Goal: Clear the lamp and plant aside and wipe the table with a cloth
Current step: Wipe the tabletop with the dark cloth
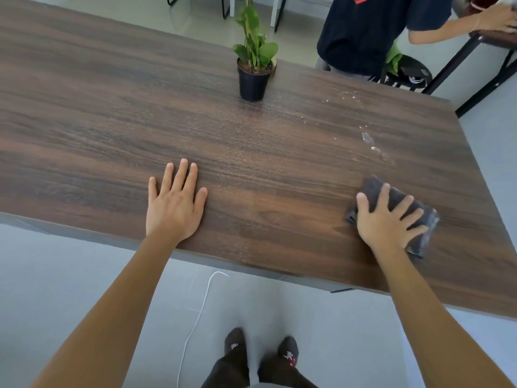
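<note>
A dark wooden table (84, 121) fills most of the view. My right hand (387, 219) presses flat, fingers spread, on a folded dark grey cloth (373, 189) near the table's right front part. My left hand (174, 203) rests flat on the bare wood near the front edge, holding nothing. A green plant in a black pot (252, 82) stands upright near the far edge. Water drops and smears (368, 138) lie on the wood beyond the cloth. No lamp is in view.
Another person in a dark shirt (372, 29) stands past the table's far right corner, by a second table (492, 40) and a black stool (411, 71). A white cable (195, 320) runs over the grey floor by my feet.
</note>
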Demonstrator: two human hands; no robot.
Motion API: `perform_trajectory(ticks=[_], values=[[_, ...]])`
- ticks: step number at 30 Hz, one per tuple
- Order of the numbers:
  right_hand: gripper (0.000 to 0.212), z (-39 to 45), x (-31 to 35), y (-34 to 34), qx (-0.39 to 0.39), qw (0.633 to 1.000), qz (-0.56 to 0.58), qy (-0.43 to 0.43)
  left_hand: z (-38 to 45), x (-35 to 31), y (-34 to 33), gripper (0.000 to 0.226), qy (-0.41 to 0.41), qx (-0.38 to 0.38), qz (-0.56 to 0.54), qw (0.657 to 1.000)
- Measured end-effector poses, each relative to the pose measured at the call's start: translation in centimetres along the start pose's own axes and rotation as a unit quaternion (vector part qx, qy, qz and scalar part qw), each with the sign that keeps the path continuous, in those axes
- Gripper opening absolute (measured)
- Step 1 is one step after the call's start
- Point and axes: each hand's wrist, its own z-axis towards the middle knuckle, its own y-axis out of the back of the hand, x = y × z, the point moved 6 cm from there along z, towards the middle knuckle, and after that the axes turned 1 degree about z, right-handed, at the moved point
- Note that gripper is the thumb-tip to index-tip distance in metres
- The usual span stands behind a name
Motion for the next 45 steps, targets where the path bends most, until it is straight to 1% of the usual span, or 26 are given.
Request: perform_trajectory(ticks=[2,4,5,6,8,10,12,14,15,17,18,19,21,23,24,26,28,30,32,34,37,38,39,42,43,45], values=[[0.077,-1.5,9.1,-2.5,-0.004,0.994,-0.015,0.112,0.2,0.0,0.0,0.061,0.000,0.005,0.003,1.000],[0.075,-4.8,17.2,-4.5,0.014,0.972,-0.027,0.234,0.2,0.0,-0.1,0.061,-0.003,0.008,0.003,1.000],[0.074,-6.3,19.6,-5.0,0.027,0.956,-0.032,0.290,0.1,0.0,-0.1,0.061,-0.004,0.007,0.005,1.000],[0.073,-7.5,20.5,-5.2,0.037,0.941,-0.036,0.334,0.0,0.0,0.0,0.060,-0.005,0.006,0.007,1.000],[0.071,-7.8,18.0,-4.7,0.028,0.925,-0.042,0.376,0.0,0.0,0.0,0.060,-0.004,0.004,0.005,1.000],[0.072,-5.6,11.2,-3.2,0.004,0.947,-0.033,0.321,-0.1,0.1,0.1,0.060,-0.002,0.002,0.002,1.000],[0.074,-2.4,2.8,-1.1,-0.021,0.978,-0.030,0.205,-0.1,0.1,0.0,0.059,-0.002,-0.002,0.003,1.000],[0.078,-0.1,-3.2,0.7,-0.010,0.997,-0.018,0.077,0.0,0.0,-0.2,0.060,-0.005,-0.004,0.004,1.000],[0.079,0.7,-4.2,1.2,-0.002,1.000,-0.013,0.028,0.1,0.0,-0.2,0.059,-0.004,-0.006,0.004,1.000],[0.079,1.3,-1.7,1.0,0.000,1.000,0.002,-0.028,0.1,0.0,-0.2,0.059,-0.002,-0.008,0.003,1.000],[0.078,1.2,1.3,0.3,0.000,1.000,-0.001,-0.019,0.1,0.0,-0.2,0.060,-0.001,-0.008,0.002,1.000],[0.078,0.7,5.2,-0.8,-0.001,1.000,-0.008,0.021,0.0,0.0,-0.2,0.060,0.000,-0.008,0.003,1.000],[0.075,-1.7,14.1,-3.5,0.005,0.988,-0.024,0.154,0.1,0.1,-0.1,0.060,-0.004,-0.005,0.008,1.000],[0.073,-5.3,20.5,-5.1,0.025,0.959,-0.033,0.280,0.2,0.1,-0.2,0.062,-0.007,0.003,0.012,1.000],[0.072,-6.8,21.7,-5.3,0.031,0.945,-0.035,0.325,0.2,0.1,-0.3,0.063,-0.008,0.006,0.014,1.000],[0.069,-9.1,19.7,-5.0,0.020,0.921,-0.030,0.388,0.1,0.1,-0.2,0.064,-0.008,0.004,0.012,1.000],[0.068,-10.3,13.3,-4.5,-0.006,0.921,-0.023,0.390,0.1,0.2,-0.2,0.065,-0.005,0.000,0.011,1.000],[0.070,-9.2,5.8,-3.3,-0.040,0.948,-0.028,0.314,0.1,0.2,-0.3,0.065,-0.005,-0.001,0.010,1.000],[0.075,-6.2,0.9,-2.0,-0.020,0.975,-0.036,0.218,0.2,0.0,-0.3,0.064,-0.008,0.000,0.008,1.000],[0.077,-3.0,-0.1,-1.3,0.004,0.989,-0.035,0.144,0.2,0.0,-0.2,0.064,-0.010,-0.003,0.004,1.000],[0.077,0.0,4.9,-1.3,-0.007,0.998,-0.009,0.064,0.1,0.0,0.0,0.060,-0.008,-0.002,0.003,1.000],[0.077,0.2,8.0,-1.8,-0.006,0.997,-0.009,0.072,0.0,0.0,0.0,0.060,-0.007,0.001,0.004,1.000],[0.076,-0.4,11.4,-2.7,0.001,0.994,-0.015,0.109,0.1,-0.1,0.0,0.060,-0.007,0.003,0.004,1.000],[0.071,-7.0,19.1,-5.4,0.015,0.957,-0.028,0.288,0.2,-0.1,-0.1,0.060,-0.008,0.011,0.005,1.000],[0.070,-10.0,19.5,-6.0,0.005,0.940,-0.024,0.340,0.1,0.0,-0.1,0.060,-0.010,0.010,0.005,1.000],[0.066,-15.1,17.0,-6.3,-0.025,0.911,-0.019,0.410,0.0,0.0,0.0,0.060,-0.014,0.004,0.007,1.000]])
